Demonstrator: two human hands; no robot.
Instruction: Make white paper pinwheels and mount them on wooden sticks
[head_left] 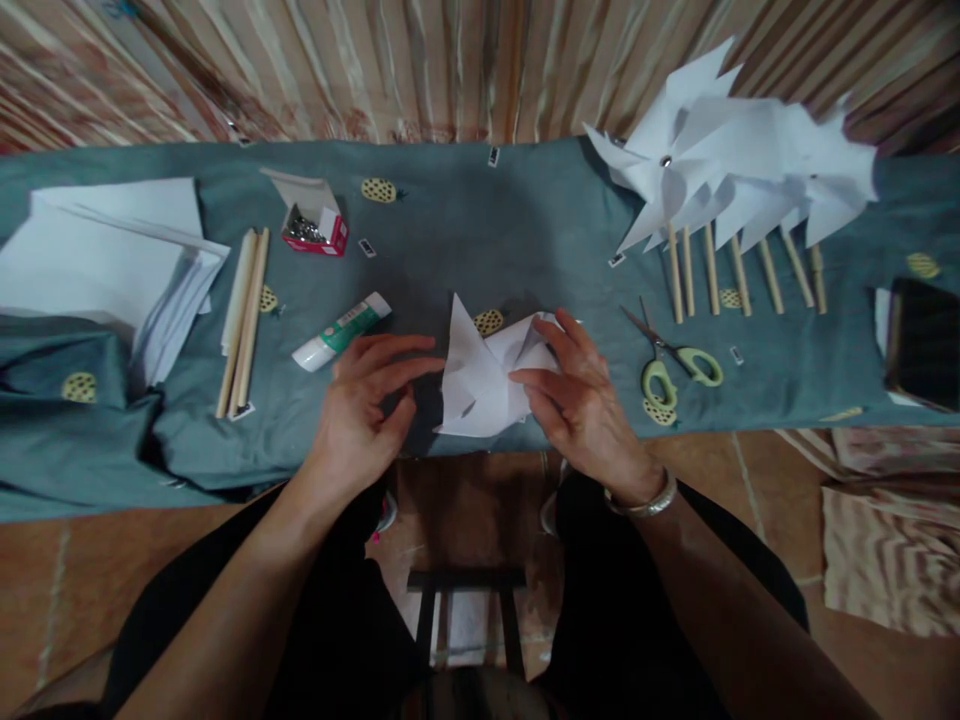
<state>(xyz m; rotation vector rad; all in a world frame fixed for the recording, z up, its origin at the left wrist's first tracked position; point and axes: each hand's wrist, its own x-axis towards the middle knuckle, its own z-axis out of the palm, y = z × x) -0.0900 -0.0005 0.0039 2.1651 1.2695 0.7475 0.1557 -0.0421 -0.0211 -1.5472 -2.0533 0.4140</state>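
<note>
The folded paper [474,392] lay at the center of the frame, near the front edge of the cloth-covered tabletop [450,250], its flaps standing up in points. The left hand [364,405] was at its left side, fingers spread apart, the tips right by the paper's edge — whether they touched it, I could not tell. The right hand [589,410], with a bracelet [646,502] at the wrist, had its fingers on the paper's right part and hid some of it; whether they pinched a flap could not be made out.

Closest in the way were the glue stick [342,332], slanted just beyond the left hand, and the scissors [660,352], lying with blades parted to the right of the right hand. Toward the upper left stood a small red-and-white box [336,240] of metal bits, its lid raised, with wooden sticks [246,320] beside it and a pile of white paper [97,250] farther left. White pinwheels [720,160] on sticks crowded the upper right — overlapping one another — and a dark object [926,345] sat at the right edge.
</note>
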